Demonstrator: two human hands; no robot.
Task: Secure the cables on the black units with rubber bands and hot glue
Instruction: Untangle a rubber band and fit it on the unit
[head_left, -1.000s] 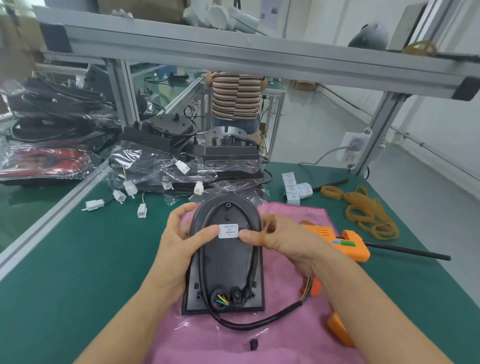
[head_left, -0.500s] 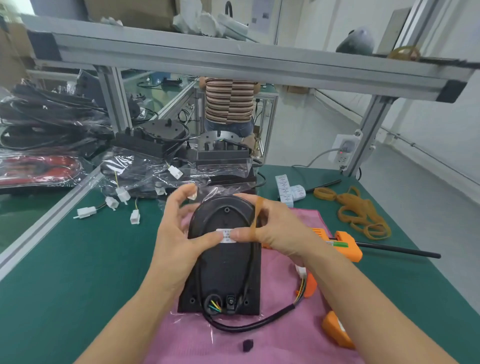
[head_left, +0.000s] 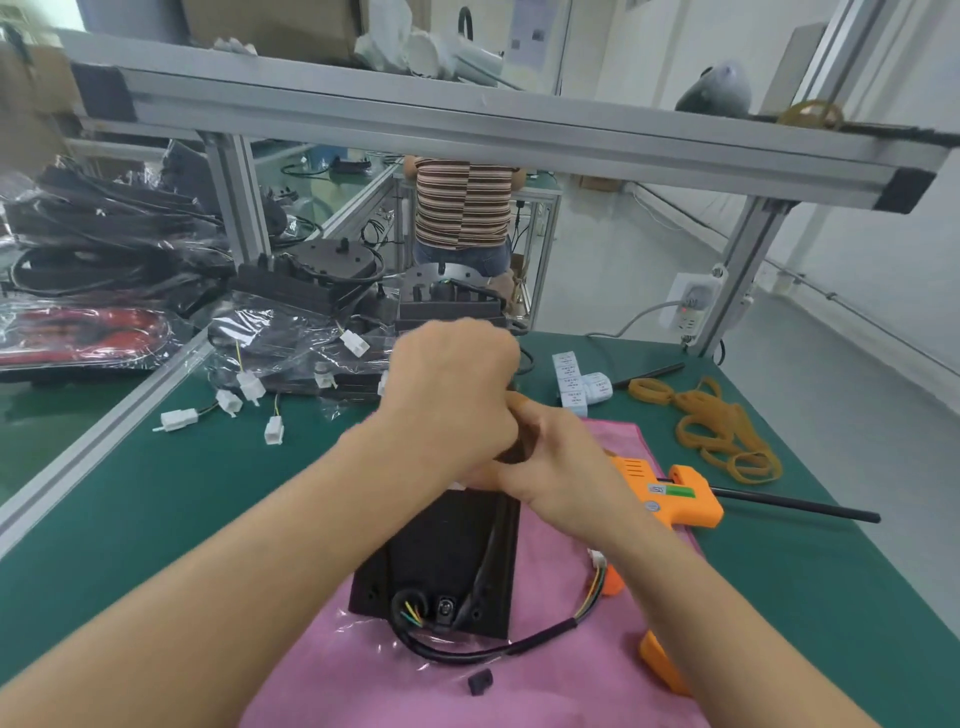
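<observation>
Both hands met over the top end of the black unit (head_left: 441, 561): the left hand (head_left: 447, 400) was curled into a fist above it, the right hand (head_left: 561, 467) pressed against it from the right, fingers bent around the unit's upper edge, though what the fingers held was hidden. Below the grip the unit lay on a pink cloth (head_left: 550, 670) with its black cable (head_left: 483, 649) looping out of the near end, and to the right of the grip lay an orange glue gun (head_left: 675, 493), with a pile of rubber bands (head_left: 717, 431) farther right on the green table (head_left: 156, 519).
</observation>
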